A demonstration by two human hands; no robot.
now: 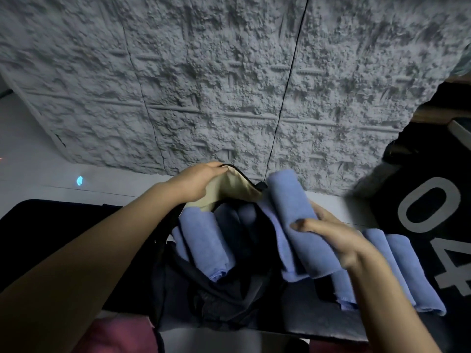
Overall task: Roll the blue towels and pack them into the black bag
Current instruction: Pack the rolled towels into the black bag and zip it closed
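The black bag (224, 299) lies open in front of me, its beige-lined flap (237, 189) lifted at the far side. My left hand (196, 182) grips the top edge of that flap and holds it up. One rolled blue towel (206, 245) lies inside the bag on the left, with darker rolls beside it in shadow. My right hand (339, 238) is closed on another rolled blue towel (300, 225), held at the bag's right edge and pointing away from me. Two more rolled blue towels (397, 271) lie on the mat to the right, partly behind my right wrist.
A black mat (438, 179) with large grey digits covers the table on the right. A rough grey textured wall (229, 85) stands close behind, with a thin black cable (285, 98) hanging down it. Pink cloth (114, 335) shows at the bottom edge.
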